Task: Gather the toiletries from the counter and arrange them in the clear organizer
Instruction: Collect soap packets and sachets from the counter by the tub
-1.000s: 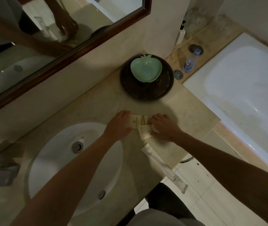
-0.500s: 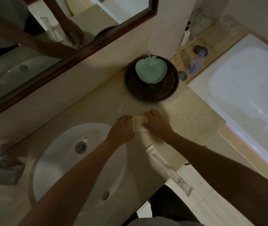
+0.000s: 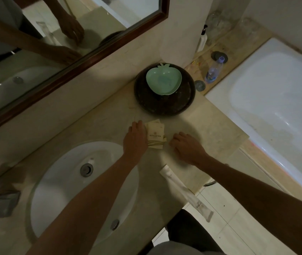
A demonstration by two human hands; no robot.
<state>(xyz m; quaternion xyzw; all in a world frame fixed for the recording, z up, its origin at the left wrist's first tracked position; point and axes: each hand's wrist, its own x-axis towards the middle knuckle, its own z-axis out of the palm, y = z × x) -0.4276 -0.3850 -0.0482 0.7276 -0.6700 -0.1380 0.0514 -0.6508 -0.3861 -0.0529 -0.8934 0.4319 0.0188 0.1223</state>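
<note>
A small stack of cream toiletry packets (image 3: 155, 134) lies on the beige counter (image 3: 109, 122) in front of the dark bowl. My left hand (image 3: 135, 139) grips the stack's left side. Just to the right of the packets, my right hand (image 3: 187, 147) rests on the counter with fingers curled, holding nothing. A long white sachet (image 3: 186, 192) lies diagonally at the counter's front edge, partly overhanging it. A mint-green apple-shaped dish (image 3: 163, 79) sits inside a dark round bowl (image 3: 164, 102). No clear organizer is in view.
A white sink (image 3: 63, 183) is set into the counter at the left. A framed mirror (image 3: 84, 59) hangs on the wall. A bathtub (image 3: 279, 100) lies to the right, with a plastic bottle (image 3: 213, 71) and a pump bottle (image 3: 202, 41) on its ledge.
My right hand has let go of the packets and drawn back to the right. The stack now sits under my left hand alone, turned more upright in the view.
</note>
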